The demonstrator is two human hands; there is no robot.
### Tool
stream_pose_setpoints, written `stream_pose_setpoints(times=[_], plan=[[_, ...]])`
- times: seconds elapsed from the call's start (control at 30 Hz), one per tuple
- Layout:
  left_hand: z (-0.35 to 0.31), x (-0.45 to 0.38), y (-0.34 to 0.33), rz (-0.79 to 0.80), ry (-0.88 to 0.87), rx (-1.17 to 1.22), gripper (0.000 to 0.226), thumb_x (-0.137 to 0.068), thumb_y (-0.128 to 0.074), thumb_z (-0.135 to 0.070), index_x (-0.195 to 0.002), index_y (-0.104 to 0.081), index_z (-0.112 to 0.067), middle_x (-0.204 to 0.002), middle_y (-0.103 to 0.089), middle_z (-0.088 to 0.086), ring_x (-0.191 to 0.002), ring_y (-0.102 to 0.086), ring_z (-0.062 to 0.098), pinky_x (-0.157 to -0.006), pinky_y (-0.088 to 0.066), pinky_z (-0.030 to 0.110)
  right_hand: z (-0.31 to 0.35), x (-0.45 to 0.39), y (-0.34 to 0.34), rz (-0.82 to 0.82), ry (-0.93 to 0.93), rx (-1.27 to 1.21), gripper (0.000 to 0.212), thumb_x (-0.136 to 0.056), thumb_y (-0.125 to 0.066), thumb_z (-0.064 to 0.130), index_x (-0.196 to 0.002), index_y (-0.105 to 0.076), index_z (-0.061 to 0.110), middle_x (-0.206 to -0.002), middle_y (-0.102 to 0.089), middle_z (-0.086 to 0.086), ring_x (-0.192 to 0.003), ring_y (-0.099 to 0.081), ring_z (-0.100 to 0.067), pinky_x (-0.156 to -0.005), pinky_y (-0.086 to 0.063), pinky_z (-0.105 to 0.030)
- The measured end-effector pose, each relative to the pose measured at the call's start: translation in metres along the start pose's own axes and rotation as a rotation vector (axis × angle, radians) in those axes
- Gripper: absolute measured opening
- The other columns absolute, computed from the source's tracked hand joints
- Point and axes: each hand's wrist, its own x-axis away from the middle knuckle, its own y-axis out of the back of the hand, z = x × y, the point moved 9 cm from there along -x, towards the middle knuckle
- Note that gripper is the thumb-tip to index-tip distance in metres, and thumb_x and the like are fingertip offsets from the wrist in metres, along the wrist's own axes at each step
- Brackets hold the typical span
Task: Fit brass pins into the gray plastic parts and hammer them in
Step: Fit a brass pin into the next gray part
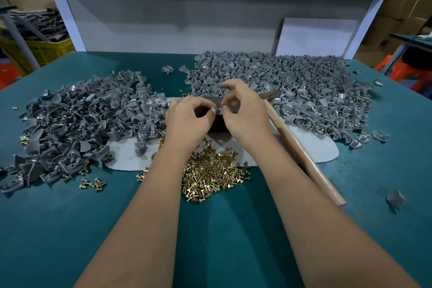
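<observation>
Near the counter's (70, 217) middle, both hands, left hand (187, 117) and right hand (243, 110), pinch a small gray plastic part (218, 110); it looks light, stiff and slippery, best gripped by its edges.

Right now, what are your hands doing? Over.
Both hands, left, right, pinching one small gray plastic part. Wooden-handled hammer idle beside right arm. Nothing blocking.
</observation>
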Motion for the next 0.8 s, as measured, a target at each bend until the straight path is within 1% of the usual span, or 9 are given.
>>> stream_pose_setpoints(times=[0.07,0.17,0.3,0.37,0.47,0.57,0.63,0.7,0.8], plan=[[0.0,0.0,0.0,0.002,-0.002,-0.001,0.01,-0.088,-0.067,-0.022,-0.094,-0.074,-0.024,-0.105,-0.067,-0.006,-0.117,-0.043,0.023,-0.104,-0.036,0.049,0.006,0.001,-0.001,0.01,0.056,0.076,0.047,-0.081,-0.059,0.002,-0.118,-0.054,0.031,-0.085,-0.063,0.012,-0.093,-0.056,-0.013,-0.08,-0.05,-0.041],[-0.001,0.0,0.0,0.013,-0.02,-0.003,0.01,-0.088,-0.067,-0.022,-0.094,-0.075,-0.022,-0.105,-0.068,-0.004,-0.117,-0.046,0.025,-0.103,-0.037,0.048,0.011,0.002,-0.001,-0.001,0.094,0.115,0.049,-0.081,-0.057,0.002,-0.122,-0.053,0.03,-0.087,-0.062,0.011,-0.094,-0.051,-0.014,-0.079,-0.048,-0.041],[-0.002,-0.002,-0.001,0.033,-0.02,0.011,0.012,-0.087,-0.068,-0.023,-0.094,-0.076,-0.02,-0.103,-0.069,-0.003,-0.113,-0.053,0.028,-0.101,-0.04,0.049,0.012,0.003,0.0,-0.017,0.108,0.147,0.05,-0.081,-0.057,0.002,-0.122,-0.054,0.03,-0.086,-0.061,0.011,-0.091,-0.05,-0.013,-0.076,-0.048,-0.041],[-0.002,-0.001,0.0,0.024,-0.014,0.009,0.01,-0.086,-0.068,-0.023,-0.092,-0.075,-0.022,-0.104,-0.069,-0.004,-0.114,-0.051,0.027,-0.101,-0.039,0.05,0.01,0.002,0.0,-0.025,0.09,0.132,0.05,-0.081,-0.057,0.003,-0.121,-0.054,0.032,-0.085,-0.061,0.012,-0.09,-0.051,-0.012,-0.077,-0.048,-0.041],[-0.003,0.001,0.002,-0.005,-0.003,-0.006,0.01,-0.086,-0.068,-0.024,-0.093,-0.074,-0.028,-0.104,-0.067,-0.009,-0.117,-0.045,0.023,-0.104,-0.036,0.05,0.005,0.001,0.0,-0.027,0.024,0.076,0.05,-0.081,-0.057,0.004,-0.117,-0.054,0.037,-0.082,-0.06,0.012,-0.088,-0.054,-0.011,-0.077,-0.05,-0.04],[-0.005,0.003,0.004,-0.02,-0.008,0.0,0.021,-0.086,-0.067,-0.024,-0.104,-0.071,-0.034,-0.097,-0.063,-0.019,-0.117,-0.041,0.018,-0.104,-0.035,0.05,0.0,0.002,0.001,-0.046,-0.042,-0.03,0.051,-0.078,-0.057,0.001,-0.106,-0.052,0.043,-0.075,-0.059,0.009,-0.079,-0.055,-0.011,-0.071,-0.051,-0.038],[-0.011,0.004,0.007,-0.031,-0.043,0.019,0.027,-0.084,-0.068,-0.023,-0.107,-0.07,-0.036,-0.094,-0.063,-0.021,-0.114,-0.041,0.016,-0.102,-0.036,0.051,-0.004,0.003,0.002,-0.051,-0.093,-0.101,0.051,-0.076,-0.057,0.001,-0.104,-0.052,0.042,-0.072,-0.059,0.008,-0.073,-0.055,-0.009,-0.067,-0.05,-0.035],[-0.019,0.006,0.009,-0.046,-0.103,0.023,0.025,-0.082,-0.07,-0.023,-0.103,-0.071,-0.036,-0.095,-0.063,-0.02,-0.114,-0.041,0.017,-0.101,-0.036,0.052,-0.008,0.002,0.001,-0.056,-0.144,-0.186,0.048,-0.075,-0.056,0.001,-0.105,-0.054,0.038,-0.07,-0.058,0.008,-0.068,-0.054,-0.006,-0.064,-0.047,-0.03],[-0.026,0.008,0.011,-0.076,-0.169,0.027,0.015,-0.08,-0.077,-0.029,-0.094,-0.074,-0.034,-0.095,-0.064,-0.019,-0.114,-0.041,0.018,-0.1,-0.034,0.051,-0.007,0.002,0.001,-0.062,-0.164,-0.253,0.045,-0.076,-0.056,0.0,-0.105,-0.056,0.034,-0.067,-0.058,0.009,-0.066,-0.053,-0.004,-0.064,-0.043,-0.024]])
